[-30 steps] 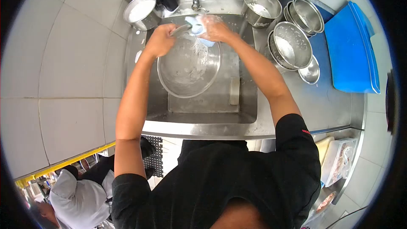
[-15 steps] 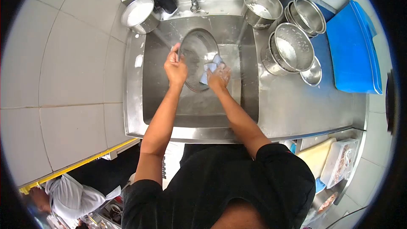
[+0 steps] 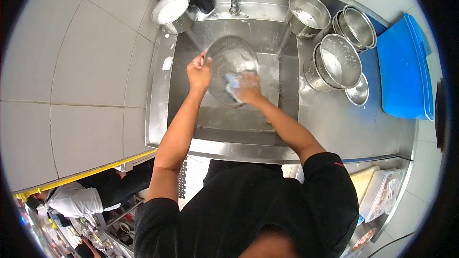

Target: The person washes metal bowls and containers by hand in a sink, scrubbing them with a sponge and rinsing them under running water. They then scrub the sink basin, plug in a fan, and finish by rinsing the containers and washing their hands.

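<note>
The left hand point(image 3: 199, 72) was closed around the rim of the round metal bowl point(image 3: 233, 62), which was held tilted over the sink basin point(image 3: 229, 126). To its right, the right hand point(image 3: 249, 87), blurred, pressed a blue-and-white cloth point(image 3: 232, 82) against the bowl's inside, fingers partly spread; their exact curl could not be told.

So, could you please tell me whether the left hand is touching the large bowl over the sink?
Touching. The head view shows the left hand gripping the rim on the left side of the large bowl, with no gap between them.
</note>
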`<action>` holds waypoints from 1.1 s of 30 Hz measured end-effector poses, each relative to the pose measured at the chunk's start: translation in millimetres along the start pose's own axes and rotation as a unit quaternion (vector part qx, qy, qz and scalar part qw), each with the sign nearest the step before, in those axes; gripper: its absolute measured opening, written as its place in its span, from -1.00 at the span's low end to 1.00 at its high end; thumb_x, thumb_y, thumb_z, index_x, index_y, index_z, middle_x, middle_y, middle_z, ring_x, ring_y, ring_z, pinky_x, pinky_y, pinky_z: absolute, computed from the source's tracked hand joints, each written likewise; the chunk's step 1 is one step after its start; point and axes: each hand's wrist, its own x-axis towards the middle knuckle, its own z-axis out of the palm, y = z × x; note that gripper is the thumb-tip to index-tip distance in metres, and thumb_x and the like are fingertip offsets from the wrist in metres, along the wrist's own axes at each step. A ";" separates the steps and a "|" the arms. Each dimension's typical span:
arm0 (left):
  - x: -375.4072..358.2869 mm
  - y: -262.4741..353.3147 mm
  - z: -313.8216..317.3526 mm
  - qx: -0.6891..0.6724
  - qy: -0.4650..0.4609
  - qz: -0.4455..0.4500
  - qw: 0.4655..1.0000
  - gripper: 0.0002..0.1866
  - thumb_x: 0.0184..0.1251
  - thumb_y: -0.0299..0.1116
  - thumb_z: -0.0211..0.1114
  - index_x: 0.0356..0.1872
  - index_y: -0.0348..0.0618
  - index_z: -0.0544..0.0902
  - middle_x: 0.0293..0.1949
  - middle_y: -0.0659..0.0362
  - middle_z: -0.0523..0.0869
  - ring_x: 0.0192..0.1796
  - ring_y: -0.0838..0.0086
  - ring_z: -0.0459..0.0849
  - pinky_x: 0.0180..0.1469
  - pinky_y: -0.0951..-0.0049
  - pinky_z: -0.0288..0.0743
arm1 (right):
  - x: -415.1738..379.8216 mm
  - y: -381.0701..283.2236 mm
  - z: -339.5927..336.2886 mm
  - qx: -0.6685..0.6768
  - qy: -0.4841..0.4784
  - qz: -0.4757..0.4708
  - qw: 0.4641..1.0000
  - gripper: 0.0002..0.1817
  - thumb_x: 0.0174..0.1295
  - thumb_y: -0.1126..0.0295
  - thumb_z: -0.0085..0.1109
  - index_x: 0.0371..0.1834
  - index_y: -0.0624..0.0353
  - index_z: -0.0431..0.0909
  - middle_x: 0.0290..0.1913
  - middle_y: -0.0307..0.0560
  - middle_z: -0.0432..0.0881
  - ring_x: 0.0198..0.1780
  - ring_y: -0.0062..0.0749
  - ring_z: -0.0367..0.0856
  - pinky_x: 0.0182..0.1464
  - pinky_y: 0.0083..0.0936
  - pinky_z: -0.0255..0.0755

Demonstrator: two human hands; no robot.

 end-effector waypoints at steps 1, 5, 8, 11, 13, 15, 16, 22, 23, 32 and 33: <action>-5.3 2.3 -2.9 0.018 -0.007 -0.015 1.000 -0.83 0.20 -0.53 0.18 -0.58 -0.14 0.49 -0.52 0.40 0.49 -0.51 0.74 0.31 -0.47 0.67 0.24 | 4.5 7.9 6.2 0.000 0.001 0.000 1.000 -0.41 0.11 0.10 0.08 0.12 0.26 0.28 0.13 0.19 0.33 0.23 0.03 0.21 0.20 -0.15 0.11; -24.2 -9.3 26.6 0.073 -0.004 0.055 0.996 -0.93 0.16 -0.60 0.15 -0.40 -0.29 0.60 -0.32 0.28 0.64 -0.43 0.76 0.37 -0.40 0.66 0.30 | 55.4 17.0 61.2 -0.006 0.325 0.009 0.946 -0.44 0.12 0.17 0.09 0.15 0.23 0.28 0.07 0.11 0.30 0.11 -0.01 0.25 0.11 -0.16 0.14; -15.3 0.5 31.9 -0.057 0.019 -0.099 0.993 -0.87 0.16 -0.49 0.22 -0.56 -0.21 0.53 -0.53 0.33 0.56 -0.52 0.70 0.38 -0.50 0.59 0.29 | 53.7 -8.6 68.4 0.270 0.252 -0.020 0.929 -0.47 0.14 0.24 0.09 0.14 0.29 0.28 0.04 0.12 0.35 0.08 -0.01 0.33 0.10 -0.23 0.22; 17.6 -11.3 12.7 0.009 0.067 -0.101 0.993 -0.88 0.14 -0.52 0.22 -0.57 -0.20 0.53 -0.61 0.36 0.50 -0.60 0.69 0.33 -0.56 0.59 0.24 | 26.4 8.8 51.3 0.368 0.092 -0.168 0.910 -0.52 0.18 0.26 0.09 0.11 0.29 0.30 -0.07 0.05 0.44 -0.09 -0.19 0.44 -0.01 -0.34 0.31; 25.6 0.7 3.7 -0.013 0.058 -0.136 0.989 -0.84 0.11 -0.53 0.24 -0.62 -0.17 0.49 -0.62 0.36 0.47 -0.59 0.68 0.32 -0.55 0.57 0.23 | 15.4 26.2 33.1 0.495 -0.223 -0.099 0.834 -0.58 0.22 0.25 0.08 0.07 0.27 0.36 -0.20 -0.08 0.51 -0.21 -0.42 0.47 -0.12 -0.47 0.35; 29.9 5.2 3.5 -0.013 0.073 -0.169 0.983 -0.79 0.09 -0.53 0.25 -0.66 -0.13 0.44 -0.64 0.35 0.43 -0.58 0.66 0.30 -0.54 0.54 0.22 | 1.2 16.7 -7.3 0.525 -0.232 -0.083 0.815 -0.59 0.19 0.20 0.15 -0.01 0.24 0.42 -0.30 -0.21 0.52 -0.29 -0.59 0.43 -0.25 -0.55 0.36; 31.1 5.5 5.2 -0.004 0.076 -0.202 0.976 -0.76 0.07 -0.53 0.26 -0.68 -0.12 0.41 -0.63 0.33 0.42 -0.57 0.63 0.31 -0.54 0.50 0.22 | -1.5 10.4 -22.8 0.459 -0.237 -0.116 0.848 -0.57 0.10 0.20 0.22 -0.06 0.25 0.44 -0.31 -0.16 0.55 -0.30 -0.52 0.48 -0.27 -0.51 0.38; 35.8 -23.1 15.9 0.016 0.094 -0.244 0.965 -0.87 0.06 -0.51 0.29 -0.55 -0.19 0.49 -0.54 0.26 0.50 -0.48 0.53 0.40 -0.43 0.46 0.31 | -8.5 6.3 -17.7 0.239 -0.033 -0.140 0.960 -0.55 -0.22 0.26 0.39 -0.25 0.25 0.52 -0.35 0.08 0.63 -0.32 -0.21 0.60 -0.20 -0.37 0.44; 40.9 -30.2 13.6 0.018 0.093 -0.248 0.964 -0.87 0.06 -0.51 0.29 -0.55 -0.19 0.49 -0.54 0.26 0.50 -0.48 0.53 0.40 -0.43 0.46 0.31 | -8.9 11.1 -6.9 0.232 0.052 -0.161 0.958 -0.56 -0.27 0.28 0.39 -0.28 0.25 0.53 -0.34 0.13 0.64 -0.30 -0.12 0.61 -0.16 -0.33 0.46; 49.4 22.7 -26.5 0.144 -0.289 -0.088 0.942 -0.48 0.33 0.09 0.03 -0.37 -0.25 0.60 -0.43 0.28 0.63 -0.41 0.66 0.48 -0.31 0.61 0.38 | 65.4 113.0 -90.5 0.423 0.094 -0.120 0.893 -0.66 -0.12 0.50 0.30 -0.21 0.25 0.51 -0.28 -0.13 0.64 -0.23 -0.47 0.61 -0.12 -0.56 0.48; 39.6 28.6 -21.8 0.053 -0.303 -0.109 0.945 -0.52 0.34 0.05 0.05 -0.34 -0.26 0.60 -0.42 0.28 0.63 -0.40 0.68 0.50 -0.31 0.61 0.40 | 69.9 112.2 -107.0 0.485 0.075 -0.142 0.860 -0.66 -0.12 0.56 0.26 -0.18 0.24 0.51 -0.28 -0.14 0.64 -0.23 -0.45 0.62 -0.09 -0.57 0.48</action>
